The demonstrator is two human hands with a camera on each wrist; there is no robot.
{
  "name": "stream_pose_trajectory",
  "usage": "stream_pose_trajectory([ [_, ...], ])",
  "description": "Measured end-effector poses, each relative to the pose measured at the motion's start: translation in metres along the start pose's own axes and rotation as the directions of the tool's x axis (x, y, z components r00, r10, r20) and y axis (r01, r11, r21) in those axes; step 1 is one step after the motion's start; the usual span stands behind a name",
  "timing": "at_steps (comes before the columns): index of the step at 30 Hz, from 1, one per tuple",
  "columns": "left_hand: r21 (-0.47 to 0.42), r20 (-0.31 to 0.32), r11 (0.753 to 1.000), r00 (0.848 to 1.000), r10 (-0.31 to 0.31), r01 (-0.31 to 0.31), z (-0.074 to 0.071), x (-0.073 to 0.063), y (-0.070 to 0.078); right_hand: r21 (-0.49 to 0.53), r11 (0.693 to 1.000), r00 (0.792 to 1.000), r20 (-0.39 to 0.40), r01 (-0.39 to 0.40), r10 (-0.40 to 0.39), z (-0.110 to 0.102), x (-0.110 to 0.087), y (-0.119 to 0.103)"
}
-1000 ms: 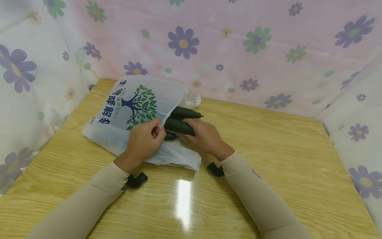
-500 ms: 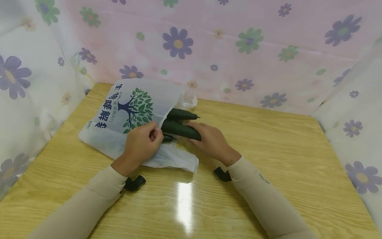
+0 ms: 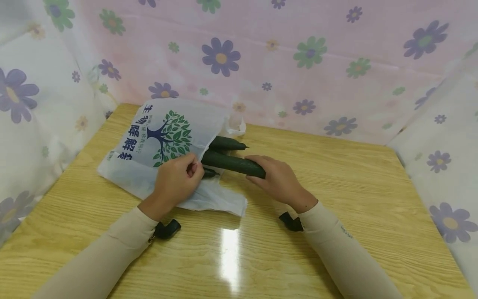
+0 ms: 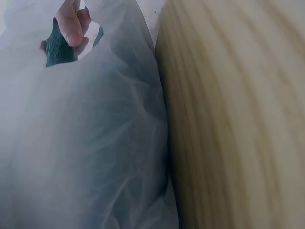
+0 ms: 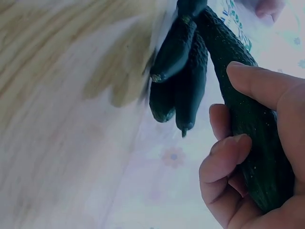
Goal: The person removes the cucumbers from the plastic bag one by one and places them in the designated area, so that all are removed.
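A white plastic bag (image 3: 140,174) printed with a green tree lies on its side, its mouth facing right. My left hand (image 3: 173,180) pinches the upper edge of that mouth. In my right hand (image 3: 279,179) is the end of a dark green cucumber (image 3: 235,163), its far end still inside the bag. The right wrist view shows fingers and thumb curled round this cucumber (image 5: 259,148). Behind it a second cucumber (image 3: 225,143) pokes out, and a smaller tip (image 3: 210,172) shows near my left hand. Several cucumbers (image 5: 190,90) cluster at the opening in the right wrist view.
The wood-grain table (image 3: 354,187) extends to the right and front of the bag. A flower-patterned curtain (image 3: 269,62) closes off the back and both sides. One bag handle (image 3: 237,126) lies toward the back, while another flap (image 3: 228,199) spreads toward the front.
My right hand has moved to the right, drawing the cucumber farther out of the bag. The left hand keeps its pinch on the bag's edge, and the other cucumbers stay put.
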State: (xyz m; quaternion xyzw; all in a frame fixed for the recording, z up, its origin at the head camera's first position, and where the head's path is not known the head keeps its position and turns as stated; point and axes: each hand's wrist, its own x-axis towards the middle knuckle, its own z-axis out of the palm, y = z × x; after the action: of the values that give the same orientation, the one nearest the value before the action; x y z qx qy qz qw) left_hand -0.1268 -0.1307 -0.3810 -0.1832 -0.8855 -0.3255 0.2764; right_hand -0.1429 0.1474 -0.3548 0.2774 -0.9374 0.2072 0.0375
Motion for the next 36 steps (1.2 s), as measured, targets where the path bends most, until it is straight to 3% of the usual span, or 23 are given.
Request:
stream_pose_trajectory([
  [21,0.006,-0.001,1.0,1.0,0.017,-0.017,-0.001,0.001,-0.002,0.103,0.995,1.0,0.013,-0.009,0.008,-0.031,-0.032,0.019],
  [29,0.015,-0.002,0.999,0.999,0.034,-0.034,0.003,0.002,-0.004,0.103,0.994,1.0,-0.009,-0.018,0.019,-0.039,-0.046,0.026],
  [36,0.014,0.012,1.0,1.0,0.011,-0.011,0.002,0.002,-0.003,0.069,0.997,0.999,-0.024,-0.02,0.022,-0.046,-0.055,0.028],
])
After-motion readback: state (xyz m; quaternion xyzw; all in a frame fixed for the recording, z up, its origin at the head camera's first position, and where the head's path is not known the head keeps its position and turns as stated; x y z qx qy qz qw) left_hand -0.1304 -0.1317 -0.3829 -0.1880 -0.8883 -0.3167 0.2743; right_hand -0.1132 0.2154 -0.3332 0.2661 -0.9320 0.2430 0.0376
